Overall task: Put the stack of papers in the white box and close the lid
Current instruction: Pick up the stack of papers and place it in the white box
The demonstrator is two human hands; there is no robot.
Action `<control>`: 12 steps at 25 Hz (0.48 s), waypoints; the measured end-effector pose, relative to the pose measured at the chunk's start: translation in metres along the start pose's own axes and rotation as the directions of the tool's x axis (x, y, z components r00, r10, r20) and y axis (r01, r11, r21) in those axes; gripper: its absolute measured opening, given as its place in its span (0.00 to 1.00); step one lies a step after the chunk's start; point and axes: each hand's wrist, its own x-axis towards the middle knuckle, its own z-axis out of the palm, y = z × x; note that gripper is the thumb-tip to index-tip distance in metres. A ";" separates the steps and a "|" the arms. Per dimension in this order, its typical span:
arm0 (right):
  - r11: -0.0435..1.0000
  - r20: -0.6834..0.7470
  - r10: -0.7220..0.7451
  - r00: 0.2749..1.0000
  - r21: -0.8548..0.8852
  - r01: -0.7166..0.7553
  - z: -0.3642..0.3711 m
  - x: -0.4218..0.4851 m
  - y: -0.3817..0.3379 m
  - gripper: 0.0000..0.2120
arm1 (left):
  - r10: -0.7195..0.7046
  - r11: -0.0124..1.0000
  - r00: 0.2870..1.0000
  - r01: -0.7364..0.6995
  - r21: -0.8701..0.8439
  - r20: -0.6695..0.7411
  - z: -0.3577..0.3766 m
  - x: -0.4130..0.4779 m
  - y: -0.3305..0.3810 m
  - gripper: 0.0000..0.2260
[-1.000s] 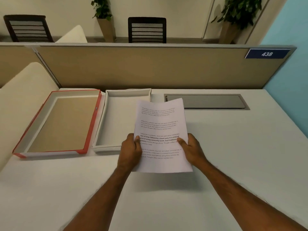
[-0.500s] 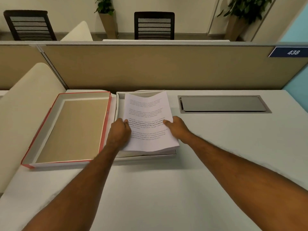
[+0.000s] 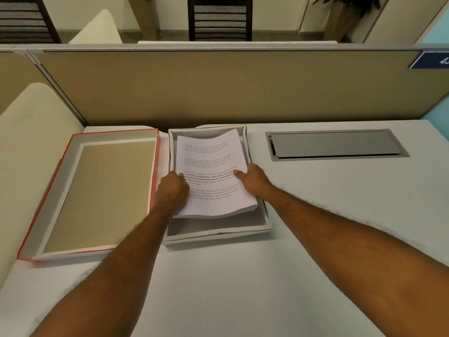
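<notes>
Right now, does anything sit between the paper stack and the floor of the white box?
Nothing visible does. The stack of papers, held by the left hand and right hand, hangs over the white box, whose visible floor is bare.

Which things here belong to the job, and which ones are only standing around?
Job: stack of papers, white box, red-edged lid, left hand, right hand.

Not part: grey cable hatch, partition, chair, plants.
</notes>
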 end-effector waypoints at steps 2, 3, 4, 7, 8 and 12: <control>0.999 -0.031 0.001 1.000 -0.053 -0.002 0.003 0.001 0.000 0.20 | -0.010 0.998 1.000 0.009 0.070 0.012 0.002 0.002 -0.003 0.17; 0.997 -0.043 0.001 0.999 -0.082 -0.004 0.004 0.002 0.001 0.20 | -0.017 0.995 0.999 0.014 0.099 0.030 0.003 0.002 -0.003 0.16; 0.994 -0.055 0.002 0.999 -0.106 -0.008 0.005 0.002 0.002 0.21 | -0.030 0.992 0.998 0.023 0.123 0.057 0.003 0.002 -0.003 0.14; 0.989 -0.085 0.003 0.996 -0.146 -0.015 0.008 0.002 0.005 0.19 | -0.069 0.988 0.988 0.048 0.150 0.137 0.005 0.000 0.001 0.05; 0.989 -0.086 0.009 0.996 -0.145 -0.022 0.009 0.001 0.005 0.17 | -0.066 0.987 0.986 0.042 0.158 0.152 0.006 -0.003 0.003 0.04; 0.990 -0.045 0.038 0.998 -0.133 -0.044 0.014 -0.004 0.000 0.13 | -0.071 0.982 0.988 0.045 0.182 0.138 0.009 -0.013 0.011 0.04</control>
